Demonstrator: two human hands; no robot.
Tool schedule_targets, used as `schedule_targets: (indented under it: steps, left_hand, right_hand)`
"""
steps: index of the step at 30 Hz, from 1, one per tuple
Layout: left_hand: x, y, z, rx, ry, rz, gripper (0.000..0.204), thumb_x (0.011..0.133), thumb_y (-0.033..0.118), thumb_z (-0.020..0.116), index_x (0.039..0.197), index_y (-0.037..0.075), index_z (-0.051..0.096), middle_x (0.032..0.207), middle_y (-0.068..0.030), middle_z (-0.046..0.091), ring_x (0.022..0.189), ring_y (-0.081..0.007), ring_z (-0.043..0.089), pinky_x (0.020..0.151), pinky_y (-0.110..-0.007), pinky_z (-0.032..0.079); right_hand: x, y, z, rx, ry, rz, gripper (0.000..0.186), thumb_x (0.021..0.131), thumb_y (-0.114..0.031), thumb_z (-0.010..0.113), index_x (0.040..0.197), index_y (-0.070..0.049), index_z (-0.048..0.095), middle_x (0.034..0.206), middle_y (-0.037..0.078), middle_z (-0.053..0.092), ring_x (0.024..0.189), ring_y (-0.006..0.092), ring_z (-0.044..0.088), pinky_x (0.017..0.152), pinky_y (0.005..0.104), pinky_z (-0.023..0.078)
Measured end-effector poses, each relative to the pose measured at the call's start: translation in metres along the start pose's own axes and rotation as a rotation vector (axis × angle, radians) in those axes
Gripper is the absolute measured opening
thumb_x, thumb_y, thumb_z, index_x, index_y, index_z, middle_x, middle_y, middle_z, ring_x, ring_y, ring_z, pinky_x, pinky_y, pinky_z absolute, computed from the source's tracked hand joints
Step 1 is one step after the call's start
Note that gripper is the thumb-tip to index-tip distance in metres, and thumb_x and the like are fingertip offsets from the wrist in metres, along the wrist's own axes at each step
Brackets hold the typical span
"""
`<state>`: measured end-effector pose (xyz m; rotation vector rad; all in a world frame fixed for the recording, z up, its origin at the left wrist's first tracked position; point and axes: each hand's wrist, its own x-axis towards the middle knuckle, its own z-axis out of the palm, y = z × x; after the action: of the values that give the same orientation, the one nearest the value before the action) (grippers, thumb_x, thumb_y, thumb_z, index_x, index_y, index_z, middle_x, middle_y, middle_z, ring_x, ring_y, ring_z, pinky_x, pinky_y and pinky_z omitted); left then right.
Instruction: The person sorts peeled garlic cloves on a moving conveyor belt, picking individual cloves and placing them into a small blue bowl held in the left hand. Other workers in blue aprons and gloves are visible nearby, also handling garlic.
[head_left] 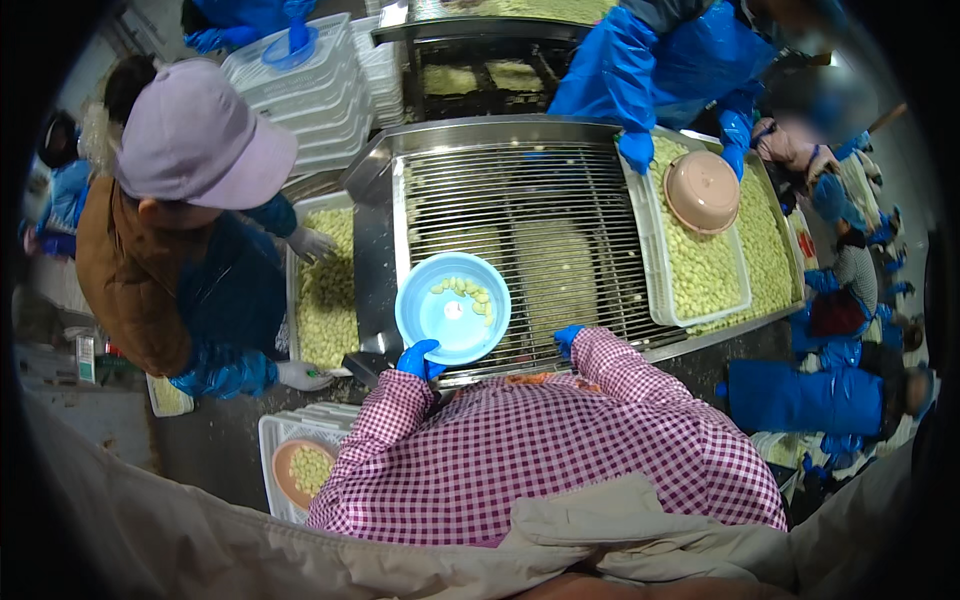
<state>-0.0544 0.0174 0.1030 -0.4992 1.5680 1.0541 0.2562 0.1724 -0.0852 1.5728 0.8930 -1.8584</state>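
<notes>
My left hand (420,360), in a blue glove, is closed on the near rim of a light blue basin (420,313) with pale green pieces inside. The basin rests on a slotted metal grate (473,190). At the grate's front edge is my right hand (568,340), also gloved; its fingers are partly hidden, so I cannot tell whether they grip anything. Both my arms have purple checked sleeves. Right of the grate, a white crate (705,280) is full of similar pieces, with an upturned pink basin (700,185) on top.
A capped co-worker (185,270) works at a tray (328,290) on the left. Another worker's blue-gloved hands (637,148) hold the crate ahead. Stacked crates (300,100) stand behind. A crate with a small basin (295,460) is at lower left; more workers (840,390) are along the right.
</notes>
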Motion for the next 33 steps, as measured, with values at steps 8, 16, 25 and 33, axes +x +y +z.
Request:
schedule_targets:
  steps: [8,16,25,33]
  left_hand:
    - [0.022,-0.058,-0.002,0.197,0.116,-0.147,0.019,0.080,0.021,0.061,0.087,0.003,0.060,0.058,-0.0099,0.055,0.044,-0.0225,0.050,0.040,-0.035,0.041]
    - [0.020,-0.100,0.069,0.096,-0.008,-0.254,0.033,0.082,0.032,0.062,0.099,0.005,0.060,0.069,-0.0095,0.059,0.052,-0.0220,0.053,0.046,-0.034,0.045]
    - [-0.004,-0.067,0.142,0.202,-0.129,-0.190,0.034,0.082,0.034,0.062,0.100,0.005,0.060,0.071,-0.0094,0.059,0.053,-0.0220,0.054,0.046,-0.034,0.045]
    - [-0.029,-0.050,0.225,0.340,-0.286,-0.104,0.036,0.082,0.035,0.062,0.102,0.005,0.060,0.073,-0.0094,0.059,0.054,-0.0220,0.054,0.047,-0.034,0.046]
  right_hand:
    - [-0.051,0.003,-0.031,-0.117,-0.031,-0.254,0.034,0.086,-0.034,0.060,0.094,-0.002,0.067,0.083,0.011,0.068,0.062,0.0222,0.064,0.058,0.0370,0.054]
    - [-0.048,0.040,-0.125,-0.068,0.100,-0.397,0.042,0.084,-0.033,0.062,0.116,-0.005,0.060,0.098,0.013,0.067,0.081,0.0232,0.067,0.071,0.0374,0.055]
    - [-0.114,0.040,-0.167,-0.135,0.149,-0.526,0.037,0.086,-0.036,0.060,0.107,-0.005,0.066,0.095,0.015,0.068,0.076,0.0251,0.067,0.069,0.0410,0.056]
    - [-0.120,0.057,-0.183,0.053,0.046,-0.272,0.033,0.089,-0.041,0.052,0.090,-0.015,0.072,0.075,0.008,0.067,0.058,0.0191,0.061,0.055,0.0374,0.051]
